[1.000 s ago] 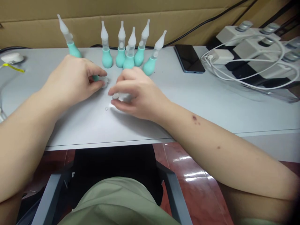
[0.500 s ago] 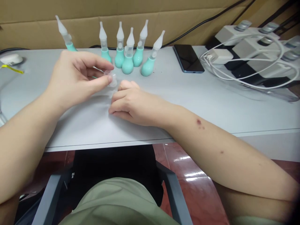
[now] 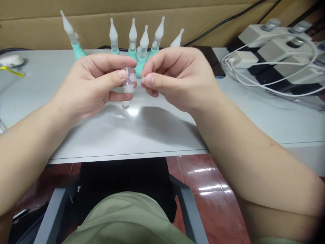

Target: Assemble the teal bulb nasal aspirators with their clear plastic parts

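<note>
A pale grey table [image 3: 162, 125] stands against a wall of brown cardboard [image 3: 162, 13], seen from above by a seated person.

Both hands are raised just above the table's middle. The left hand [image 3: 88, 84] pinches one small clear plastic tube piece [image 3: 128, 80] between thumb and forefinger, held upright, with its other fingers curled beneath. The right hand [image 3: 180, 76] is level with it and just beside it; its thumb and forefinger are pressed together at the tips, close to the side of the tube piece. Whether they grip a tiny part cannot be told. Directly below the tube piece, one small clear round part [image 3: 125, 104] lies on the table.

Behind the hands stand six nasal aspirators with teal bulbs and translucent white cone tips. One aspirator [image 3: 72, 35] leans alone to the left. The other five [image 3: 142, 40] cluster together in the middle, partly hidden by the fingers, so that one shows only its tip above the right hand.

Farther right, a dark phone [image 3: 215, 64] lies flat, partly covered by the right hand. Beyond it are white power adapters [image 3: 274, 44] and looped white cables [image 3: 291, 81]. At the far left edge sits one white object [image 3: 10, 60] with a yellow strip [image 3: 12, 72] beside it.
</note>
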Motion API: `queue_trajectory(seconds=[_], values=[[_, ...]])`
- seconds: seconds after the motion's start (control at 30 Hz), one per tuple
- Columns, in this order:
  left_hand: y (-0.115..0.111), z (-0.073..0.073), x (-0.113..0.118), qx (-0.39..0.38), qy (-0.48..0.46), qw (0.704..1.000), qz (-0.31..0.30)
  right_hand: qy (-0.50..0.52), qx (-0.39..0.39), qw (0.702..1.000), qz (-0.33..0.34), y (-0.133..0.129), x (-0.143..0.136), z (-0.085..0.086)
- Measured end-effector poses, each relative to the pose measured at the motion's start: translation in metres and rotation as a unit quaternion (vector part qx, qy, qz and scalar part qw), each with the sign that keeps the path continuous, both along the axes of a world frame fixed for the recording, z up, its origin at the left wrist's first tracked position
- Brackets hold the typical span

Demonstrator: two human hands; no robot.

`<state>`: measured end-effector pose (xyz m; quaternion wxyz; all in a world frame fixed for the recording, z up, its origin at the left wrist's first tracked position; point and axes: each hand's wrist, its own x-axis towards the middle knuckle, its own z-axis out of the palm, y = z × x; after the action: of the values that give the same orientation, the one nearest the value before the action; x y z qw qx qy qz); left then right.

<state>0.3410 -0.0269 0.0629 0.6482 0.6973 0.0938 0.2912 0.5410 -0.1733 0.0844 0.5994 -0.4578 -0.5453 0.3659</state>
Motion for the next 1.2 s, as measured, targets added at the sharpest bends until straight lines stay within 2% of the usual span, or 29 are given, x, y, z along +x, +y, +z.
queue_trajectory(seconds=[0.13, 0.3, 0.47, 0.77, 0.97, 1.2], values=[[-0.004, 0.002, 0.000, -0.029, 0.012, 0.999, -0.023, 0.065, -0.008, 0.997, -0.036, 0.008, -0.006, -0.008], [-0.006, 0.002, 0.000, -0.036, 0.021, 0.999, -0.020, 0.085, -0.005, 0.996, -0.031, 0.010, -0.007, -0.009], [-0.008, 0.003, -0.002, -0.060, 0.021, 0.998, -0.008, 0.055, 0.005, 0.998, -0.024, 0.008, -0.003, -0.010], [-0.019, 0.007, -0.001, -0.104, -0.004, 0.994, 0.019, -0.015, 0.092, 0.996, -0.011, 0.022, 0.010, -0.027], [-0.025, 0.014, -0.001, -0.119, 0.012, 0.992, 0.037, 0.003, 0.090, 0.996, -0.002, 0.019, 0.006, -0.025], [-0.027, 0.023, -0.002, -0.117, 0.084, 0.989, 0.043, 0.021, 0.074, 0.997, 0.019, 0.018, 0.005, -0.020]])
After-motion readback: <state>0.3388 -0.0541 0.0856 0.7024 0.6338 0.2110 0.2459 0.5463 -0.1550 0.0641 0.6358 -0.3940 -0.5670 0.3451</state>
